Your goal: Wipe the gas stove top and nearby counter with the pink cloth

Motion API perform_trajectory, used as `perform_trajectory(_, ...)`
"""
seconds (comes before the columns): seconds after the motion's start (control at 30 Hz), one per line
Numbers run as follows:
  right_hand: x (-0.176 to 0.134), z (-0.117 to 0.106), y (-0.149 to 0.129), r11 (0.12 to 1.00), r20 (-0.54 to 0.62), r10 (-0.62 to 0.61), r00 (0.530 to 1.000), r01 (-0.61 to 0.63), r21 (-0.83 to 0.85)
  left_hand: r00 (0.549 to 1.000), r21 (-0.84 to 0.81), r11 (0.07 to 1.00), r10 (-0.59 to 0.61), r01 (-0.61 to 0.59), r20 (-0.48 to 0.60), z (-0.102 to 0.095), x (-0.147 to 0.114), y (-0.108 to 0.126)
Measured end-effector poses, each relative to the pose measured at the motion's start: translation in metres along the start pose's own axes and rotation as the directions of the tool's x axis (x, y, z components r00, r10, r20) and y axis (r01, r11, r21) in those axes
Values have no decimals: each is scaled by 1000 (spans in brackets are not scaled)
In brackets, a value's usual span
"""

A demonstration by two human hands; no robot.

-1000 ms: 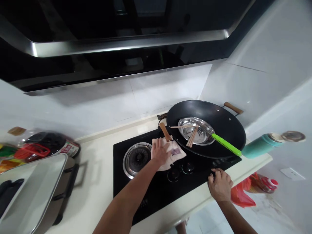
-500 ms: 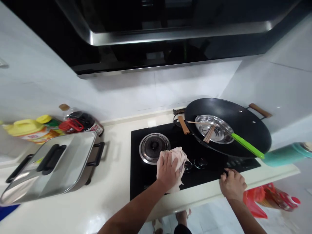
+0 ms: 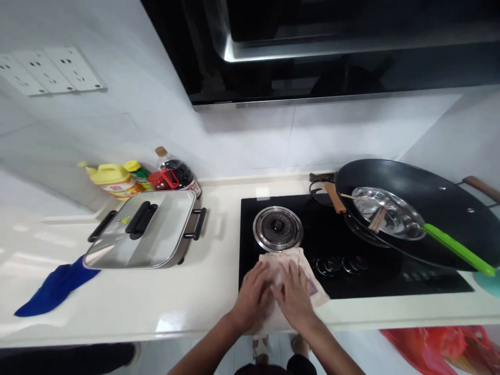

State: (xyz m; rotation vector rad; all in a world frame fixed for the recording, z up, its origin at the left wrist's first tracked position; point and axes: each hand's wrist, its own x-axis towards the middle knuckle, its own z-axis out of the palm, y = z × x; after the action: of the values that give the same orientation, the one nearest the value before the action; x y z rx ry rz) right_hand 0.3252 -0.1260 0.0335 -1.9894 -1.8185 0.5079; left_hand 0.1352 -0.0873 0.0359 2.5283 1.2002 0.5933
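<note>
My left hand point(image 3: 252, 299) and my right hand point(image 3: 295, 299) lie side by side on a pale pink cloth point(image 3: 285, 256) at the front left of the black gas cooktop point(image 3: 250, 263). Both have bent fingers gripping the cloth, which spreads out flatter beyond my right fingertips. Just behind it is the round left burner point(image 3: 277, 229). Control knobs point(image 3: 332, 264) sit to the right of the cloth. A large black wok point(image 3: 441, 192) rests over the right burner, holding a metal bowl point(image 3: 406, 208), wooden chopsticks point(image 3: 377, 219) and a green-handled utensil point(image 3: 457, 247).
A lidded electric pan point(image 3: 166, 224) stands left on the white counter point(image 3: 211, 291), with a blue cloth point(image 3: 54, 286) beside it. Bottles, including a yellow jug point(image 3: 113, 179), stand behind. The range hood point(image 3: 312, 78) overhangs. Red bags point(image 3: 449, 344) lie below, right. Another person's leg point(image 3: 74, 357) shows lower left.
My right hand has left the cooktop's front edge at the right and joined my left hand on the cloth. The cloth is now flatter and nearer the front edge. The view has turned left.
</note>
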Motion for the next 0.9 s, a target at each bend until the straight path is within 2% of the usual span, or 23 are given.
perform_trajectory(0.07,17,10,-24,999,70,19,997,-16,-40,977,30,985,-166,172,-133,-15,-31,-31)
perform_trajectory(0.17,25,23,-57,994,137,-98,986,104,-42,921,103,940,-291,326,-260,-36,-77,-78)
perform_trajectory(0.23,21,28,-76,976,195,-212,958,217,-6,892,159,899,-355,408,-280,-47,-100,-101)
perform_trajectory(0.3,16,27,-86,952,265,-302,916,303,36,866,223,850,-413,478,-282,-53,-112,-113)
perform_trajectory(0.4,10,17,-80,935,345,-345,873,351,47,847,291,798,-469,528,-251,-56,-116,-117)
perform_trajectory(0.43,9,12,-72,940,353,-329,876,341,27,845,304,789,-479,534,-238,-56,-115,-117)
perform_trajectory(0.5,5,2,-47,959,326,-254,911,282,-41,841,321,777,-495,542,-221,-55,-113,-115)
perform_trajectory(0.6,-9,-12,1,978,197,-111,974,143,-155,837,340,765,-504,547,-214,-55,-110,-113)
perform_trajectory(0.67,-23,-20,35,975,91,-53,994,72,-209,832,351,755,-508,554,-221,-56,-108,-113)
perform_trajectory(0.8,-56,-37,104,961,-98,-24,995,-5,-277,830,361,747,-508,558,-233,-56,-107,-113)
perform_trajectory(0.9,-72,-54,152,953,-158,-22,987,-27,-300,822,353,742,-513,570,-248,-57,-106,-114)
